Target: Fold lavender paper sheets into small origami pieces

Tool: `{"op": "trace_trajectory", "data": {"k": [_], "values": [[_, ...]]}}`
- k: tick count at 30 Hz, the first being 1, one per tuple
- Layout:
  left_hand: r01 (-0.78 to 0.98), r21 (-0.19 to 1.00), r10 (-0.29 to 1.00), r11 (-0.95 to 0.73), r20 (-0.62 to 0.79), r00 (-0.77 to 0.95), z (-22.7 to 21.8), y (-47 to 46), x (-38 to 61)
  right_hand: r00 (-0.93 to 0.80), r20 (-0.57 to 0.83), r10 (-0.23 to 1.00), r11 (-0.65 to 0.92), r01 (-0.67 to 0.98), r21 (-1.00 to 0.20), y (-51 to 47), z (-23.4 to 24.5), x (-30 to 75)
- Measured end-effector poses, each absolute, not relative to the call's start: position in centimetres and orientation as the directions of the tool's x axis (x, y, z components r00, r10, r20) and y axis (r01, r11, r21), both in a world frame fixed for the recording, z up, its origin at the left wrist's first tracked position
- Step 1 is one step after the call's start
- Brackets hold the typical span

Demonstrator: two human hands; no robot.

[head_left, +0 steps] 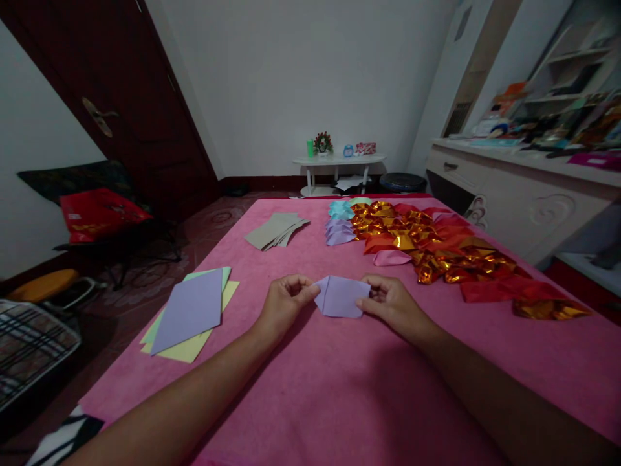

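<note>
A partly folded sheet of lavender paper (343, 298) is held between my two hands above the pink cloth. My left hand (290, 299) pinches its left end, where a crease marks off a pointed flap. At the other end, the thumb and fingers of my right hand (388, 299) grip the right edge. To the left lies a stack of paper sheets (191, 307), lavender on top with green and yellow beneath. Farther back, a fanned pile of grey paper (275, 231) rests on the cloth.
Rows of folded paper pieces in gold foil (431, 265), red, pink, lavender (339, 232) and blue cover the table's back right. The pink-covered table (310, 401) fills the foreground. A white dresser (524, 188) stands right, a chair with a red bag (104, 213) left.
</note>
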State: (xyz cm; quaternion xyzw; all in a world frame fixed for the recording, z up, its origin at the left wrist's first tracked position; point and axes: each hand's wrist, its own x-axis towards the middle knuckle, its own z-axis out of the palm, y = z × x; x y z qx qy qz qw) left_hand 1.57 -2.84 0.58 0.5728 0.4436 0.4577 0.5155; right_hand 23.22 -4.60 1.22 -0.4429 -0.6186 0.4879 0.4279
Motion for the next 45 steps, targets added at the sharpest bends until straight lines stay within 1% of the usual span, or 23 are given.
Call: {"op": "trace_trajectory", "data": {"k": [2, 5, 10, 14, 16, 18, 21, 23, 25, 26, 27, 28, 29, 30, 31, 33, 35, 37, 41, 43, 45], "values": [[0.027, 0.999, 0.983, -0.037, 0.031, 0.18, 1.3, -2.8, 1.6, -0.295, 0.119, 0.948, 0.163, 0.128, -0.978, -5.0, 1.8, 22.7], [0.068, 0.998, 0.972, -0.006, -0.01, 0.235, 2.3, -3.1, 2.0, -0.267, 0.181, 0.947, 0.219, 0.119, -0.968, -5.4, 2.8, 21.8], [0.171, 0.979, 0.947, -0.109, 0.05, 0.317, 3.6, -3.9, 3.1, -0.191, 0.216, 0.958, 0.269, 0.325, -0.907, -5.8, 3.5, 20.8], [0.169, 0.978, 0.948, -0.12, 0.062, 0.311, 4.2, -4.2, 3.8, -0.186, 0.361, 0.914, 0.406, 0.431, -0.806, -6.4, 3.7, 20.9], [0.157, 0.982, 0.95, -0.103, 0.05, 0.307, 4.4, -4.2, 3.8, -0.181, 0.385, 0.905, 0.423, 0.462, -0.779, -6.5, 3.8, 20.9], [0.153, 0.984, 0.947, -0.086, 0.034, 0.319, 4.4, -3.8, 3.6, -0.165, 0.321, 0.932, 0.361, 0.45, -0.817, -6.4, 3.8, 20.9], [0.193, 0.979, 0.926, -0.067, -0.011, 0.378, 4.0, -2.5, 2.6, -0.215, 0.108, 0.971, 0.173, 0.313, -0.934, -6.2, 3.8, 20.8], [0.237, 0.969, 0.875, -0.07, -0.055, 0.48, 3.6, -1.4, 1.7, -0.29, -0.023, 0.957, 0.046, 0.232, -0.972, -6.1, 3.6, 20.7], [0.27, 0.957, 0.825, -0.104, -0.068, 0.561, 3.4, -0.2, 0.7, -0.351, -0.115, 0.929, -0.027, 0.247, -0.969, -6.2, 3.1, 20.6], [0.296, 0.947, 0.779, -0.123, -0.093, 0.62, 3.5, 0.3, 0.4, -0.362, -0.132, 0.923, -0.027, 0.281, -0.959, -6.2, 2.9, 20.5], [0.31, 0.94, 0.709, -0.14, -0.124, 0.694, 3.6, 0.8, 0.1, -0.365, -0.122, 0.923, 0.002, 0.323, -0.947, -6.2, 2.6, 20.5], [0.318, 0.933, 0.624, -0.169, -0.149, 0.767, 3.7, 1.2, -0.1, -0.36, -0.081, 0.929, 0.06, 0.363, -0.93, -6.2, 2.4, 20.5], [0.319, 0.925, 0.568, -0.209, -0.151, 0.809, 4.0, 1.5, -0.1, -0.353, 0.004, 0.936, 0.155, 0.401, -0.903, -6.2, 2.2, 20.4], [0.322, 0.914, 0.538, -0.246, -0.148, 0.83, 4.2, 1.9, 0.0, -0.36, 0.107, 0.927, 0.268, 0.435, -0.86, -6.2, 2.0, 20.4], [0.337, 0.901, 0.519, -0.273, -0.157, 0.84, 4.4, 2.2, 0.3, -0.381, 0.219, 0.898, 0.388, 0.453, -0.803, -6.2, 1.8, 20.4], [0.349, 0.889, 0.477, -0.297, -0.178, 0.861, 4.6, 2.7, 1.1, -0.463, 0.402, 0.79, 0.597, 0.432, -0.676, -6.2, 1.6, 20.2], [0.331, 0.895, 0.437, -0.299, -0.18, 0.881, 4.6, 3.1, 2.3, -0.535, 0.492, 0.686, 0.717, 0.382, -0.583, -6.3, 1.4, 20.1], [0.317, 0.891, 0.395, -0.325, -0.177, 0.902, 4.4, 3.5, 3.6, -0.589, 0.496, 0.637, 0.757, 0.36, -0.545, -6.4, 1.2, 20.1], [0.278, 0.846, 0.301, -0.455, -0.148, 0.942, 4.0, 4.1, 6.2, -0.649, 0.423, 0.632, 0.75, 0.376, -0.544, -6.6, 1.0, 20.6], [0.268, 0.812, 0.276, -0.519, -0.137, 0.951, 4.0, 4.3, 7.1, -0.648, 0.404, 0.645, 0.742, 0.405, -0.535, -6.5, 1.0, 20.9], [0.288, 0.753, 0.301, -0.592, -0.125, 0.945, 4.1, 4.3, 7.4, -0.643, 0.385, 0.661, 0.731, 0.438, -0.523, -6.5, 1.1, 21.2]]}}
